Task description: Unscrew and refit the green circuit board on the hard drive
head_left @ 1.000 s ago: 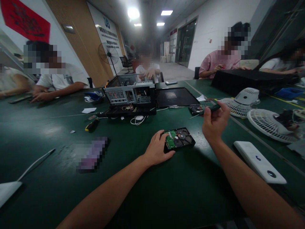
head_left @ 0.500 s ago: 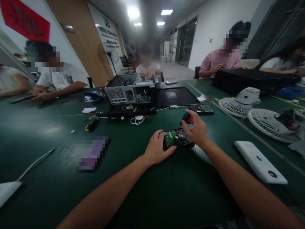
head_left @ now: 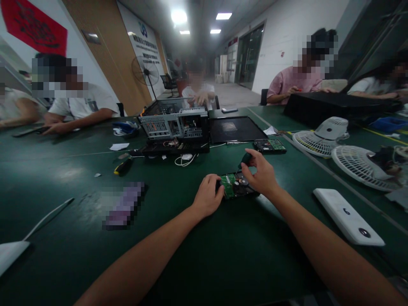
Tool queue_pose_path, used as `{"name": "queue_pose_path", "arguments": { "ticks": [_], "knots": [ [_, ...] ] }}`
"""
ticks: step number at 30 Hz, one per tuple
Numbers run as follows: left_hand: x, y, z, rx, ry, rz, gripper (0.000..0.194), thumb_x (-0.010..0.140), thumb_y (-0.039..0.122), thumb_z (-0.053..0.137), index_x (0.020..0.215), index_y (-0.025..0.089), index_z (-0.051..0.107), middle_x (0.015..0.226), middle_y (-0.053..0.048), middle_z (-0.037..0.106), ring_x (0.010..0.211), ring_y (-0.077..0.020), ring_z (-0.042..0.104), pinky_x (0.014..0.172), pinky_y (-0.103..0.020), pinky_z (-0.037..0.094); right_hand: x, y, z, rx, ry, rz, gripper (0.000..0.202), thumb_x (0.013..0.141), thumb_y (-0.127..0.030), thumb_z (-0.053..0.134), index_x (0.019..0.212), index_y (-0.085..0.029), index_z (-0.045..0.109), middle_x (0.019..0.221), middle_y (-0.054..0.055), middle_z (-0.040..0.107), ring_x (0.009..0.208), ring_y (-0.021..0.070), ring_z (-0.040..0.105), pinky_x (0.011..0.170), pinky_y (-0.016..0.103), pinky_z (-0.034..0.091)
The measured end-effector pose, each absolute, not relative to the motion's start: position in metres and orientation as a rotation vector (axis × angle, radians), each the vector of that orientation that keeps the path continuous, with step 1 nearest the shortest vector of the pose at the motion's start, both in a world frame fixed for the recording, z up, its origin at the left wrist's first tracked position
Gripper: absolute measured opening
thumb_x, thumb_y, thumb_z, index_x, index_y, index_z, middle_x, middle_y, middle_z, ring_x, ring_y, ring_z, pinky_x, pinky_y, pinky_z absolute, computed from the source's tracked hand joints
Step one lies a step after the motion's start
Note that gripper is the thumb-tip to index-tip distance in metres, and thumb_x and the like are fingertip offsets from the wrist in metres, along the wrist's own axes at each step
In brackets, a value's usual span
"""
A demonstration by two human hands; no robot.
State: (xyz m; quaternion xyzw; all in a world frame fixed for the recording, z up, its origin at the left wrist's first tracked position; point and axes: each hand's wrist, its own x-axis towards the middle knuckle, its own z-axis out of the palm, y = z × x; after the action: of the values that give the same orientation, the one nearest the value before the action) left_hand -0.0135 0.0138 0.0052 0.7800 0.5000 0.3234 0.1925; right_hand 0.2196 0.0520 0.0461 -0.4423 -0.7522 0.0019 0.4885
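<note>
A hard drive (head_left: pixel 232 186) with a green circuit board facing up lies on the green table in front of me. My left hand (head_left: pixel 208 194) grips its left end, thumb at the near side. In my right hand (head_left: pixel 259 172) a dark-handled screwdriver (head_left: pixel 245 159) is pinched between thumb and fingers, slanting down to the far edge of the board. Its tip is too small to make out. Behind and to the right sits a second drive (head_left: pixel 270 146), touched by neither hand.
An open computer case (head_left: pixel 174 127) stands ahead, beside a black panel (head_left: pixel 237 129). A yellow-black screwdriver (head_left: pixel 123 166) and a phone (head_left: pixel 126 205) lie left. A white device (head_left: pixel 349 216) and fan parts (head_left: pixel 320 138) are at right. Several people sit around the table.
My right hand and the screwdriver have shifted slightly left over the drive. My left thumb has drawn back to the drive's left end, uncovering more of its near edge.
</note>
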Motion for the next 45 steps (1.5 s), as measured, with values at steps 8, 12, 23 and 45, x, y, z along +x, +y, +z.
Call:
{"name": "queue_pose_path", "arguments": {
  "ticks": [8,12,23,45],
  "knots": [
    [-0.0123,0.0154,0.0006,2.234,1.397,0.906,0.033,0.099,0.029,0.057,0.13,0.019,0.056,0.134,-0.013,0.057,0.129,-0.0285,0.053,0.111,-0.047,0.045,0.2194,0.0516,0.0468,-1.097,-1.855,-0.035,0.053,0.092,-0.029,0.064,0.143,-0.025,0.051,0.106,0.008,0.072,0.084,0.0235,0.072,0.082,0.044,0.063],
    [-0.0123,0.0152,-0.0006,2.251,1.407,0.9,0.031,0.099,0.028,0.057,0.128,0.019,0.058,0.134,-0.013,0.056,0.129,-0.0285,0.053,0.112,-0.048,0.044,0.2197,0.0506,0.0484,-1.089,-1.874,-0.058,0.054,0.093,-0.029,0.064,0.145,-0.025,0.05,0.113,0.01,0.072,0.086,0.024,0.072,0.086,0.046,0.062],
    [-0.0127,0.0148,0.0022,2.245,1.403,0.886,0.033,0.099,0.031,0.057,0.13,0.021,0.057,0.134,-0.012,0.056,0.128,-0.0282,0.054,0.111,-0.047,0.045,0.2192,0.0527,0.0482,-1.072,-1.789,-0.023,0.049,0.094,-0.033,0.066,0.139,-0.024,0.052,0.104,0.008,0.072,0.082,0.0215,0.072,0.08,0.042,0.063],
    [-0.0127,0.014,0.0022,2.274,1.423,0.837,0.036,0.1,0.034,0.054,0.134,0.022,0.057,0.137,-0.013,0.053,0.129,-0.0292,0.052,0.111,-0.048,0.044,0.2182,0.0511,0.0499,-1.02,-1.821,-0.107,0.045,0.095,-0.028,0.063,0.139,-0.024,0.053,0.116,0.01,0.071,0.093,0.0231,0.073,0.088,0.045,0.062]
  ]
}}
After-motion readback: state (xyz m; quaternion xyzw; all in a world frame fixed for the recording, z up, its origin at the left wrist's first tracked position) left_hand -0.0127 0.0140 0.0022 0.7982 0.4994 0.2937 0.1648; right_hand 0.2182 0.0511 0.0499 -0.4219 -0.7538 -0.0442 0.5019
